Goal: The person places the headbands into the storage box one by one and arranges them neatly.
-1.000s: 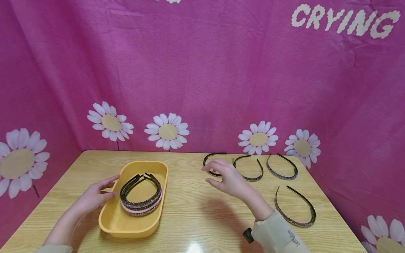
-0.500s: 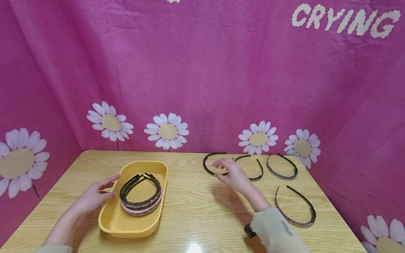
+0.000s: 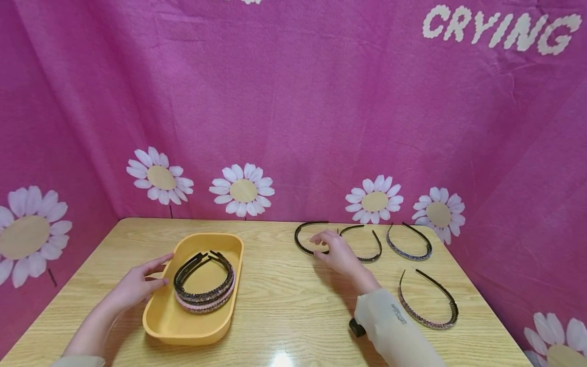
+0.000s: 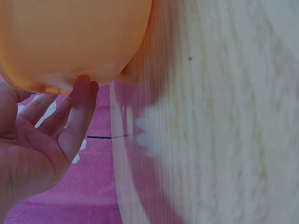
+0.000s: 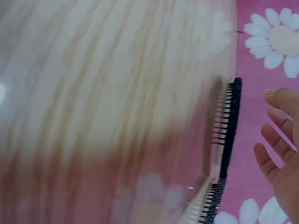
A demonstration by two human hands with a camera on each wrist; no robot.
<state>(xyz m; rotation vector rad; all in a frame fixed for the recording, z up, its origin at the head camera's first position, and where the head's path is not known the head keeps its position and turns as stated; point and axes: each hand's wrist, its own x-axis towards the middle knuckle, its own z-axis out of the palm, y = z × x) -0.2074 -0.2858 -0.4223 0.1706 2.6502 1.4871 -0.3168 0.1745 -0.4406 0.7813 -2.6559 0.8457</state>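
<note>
A yellow tray stands at the left of the table, with several stacked headbands, dark and pink, lying in it. My left hand holds its left rim. In the left wrist view, fingers reach the outer wall from below while the thumb goes up behind the rim. At the back, a black headband lies with its front curve partly behind my right hand. That hand hovers there with thumb and fingers apart and nothing between them. In the right wrist view, a toothed black headband shows beside the fingers.
To the right lie another black headband, a bluish sparkly headband and, nearer the front, a pinkish headband. A magenta cloth with daisies hangs behind the wooden table and at both sides.
My right hand has moved a little to the right and down toward the back-row black headband, then slowed. The left hand and the tray have stayed in place.
</note>
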